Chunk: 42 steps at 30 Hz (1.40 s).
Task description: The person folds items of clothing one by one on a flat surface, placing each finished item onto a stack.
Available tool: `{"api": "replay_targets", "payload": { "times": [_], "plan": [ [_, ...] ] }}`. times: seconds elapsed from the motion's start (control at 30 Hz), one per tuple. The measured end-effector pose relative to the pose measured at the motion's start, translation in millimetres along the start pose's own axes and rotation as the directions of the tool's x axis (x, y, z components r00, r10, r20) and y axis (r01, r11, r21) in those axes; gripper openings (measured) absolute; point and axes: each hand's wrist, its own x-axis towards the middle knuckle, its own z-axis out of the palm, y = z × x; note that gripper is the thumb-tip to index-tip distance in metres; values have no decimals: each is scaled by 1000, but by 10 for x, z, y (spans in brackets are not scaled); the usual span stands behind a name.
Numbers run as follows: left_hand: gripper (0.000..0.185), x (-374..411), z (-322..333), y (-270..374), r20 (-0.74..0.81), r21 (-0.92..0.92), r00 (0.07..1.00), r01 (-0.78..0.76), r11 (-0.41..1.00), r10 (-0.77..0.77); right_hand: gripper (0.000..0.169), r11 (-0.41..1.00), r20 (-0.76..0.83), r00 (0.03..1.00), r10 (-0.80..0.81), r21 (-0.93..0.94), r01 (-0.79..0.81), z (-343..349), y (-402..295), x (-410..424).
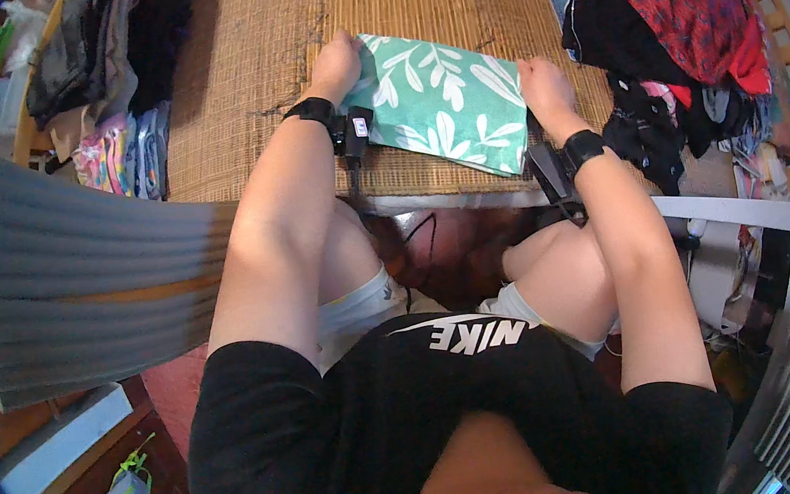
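Observation:
A green cloth with a white leaf print [446, 99] lies folded into a rough rectangle, slightly tilted, over the front part of a woven mat [248, 63]. My left hand [338, 67] grips its upper left corner, fingers curled in. On the opposite side, my right hand [545, 88] holds the upper part of the right edge. The fingertips of both hands are mostly hidden. Each wrist wears a black strap with a small black device; the left device [358, 131] overlaps the cloth's left edge.
Heaped clothes [666, 19] lie along the mat's right side, beside a wooden rail [779, 18]. Dark garments [84, 56] and folded patterned clothes [117, 157] sit at the left. A grey curtain [97, 281] hangs near my left arm. Below the mat's front edge are my knees and a cable [430, 230].

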Motion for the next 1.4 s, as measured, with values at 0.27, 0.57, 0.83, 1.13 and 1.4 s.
{"api": "replay_targets", "payload": {
  "times": [0.27, 0.57, 0.83, 1.13, 1.4],
  "plan": [
    [70, -205, -36, 315, 228, 81, 960, 147, 986, -162, 74, 776, 513, 703, -493, -108, 622, 17, -198, -501],
    [52, -245, -318, 117, 599, -326, 794, 355, 876, -99, 84, 940, 134, 935, -328, 143, 309, 255, 303, -61],
    [37, -317, -403, 106, 616, -551, 783, 350, 758, 85, 46, 987, 210, 966, -148, -33, 158, 55, -43, 84],
    [28, -245, -474, 227, 231, -948, 965, 195, 252, 122, 26, -62, 521, 814, -259, 831, -552, 111, -138, 329],
    [26, -328, -701, 191, 567, -823, 823, 567, -29, 2, 27, 70, 474, 800, -369, 872, -485, 192, -228, 439]
  ]
}}
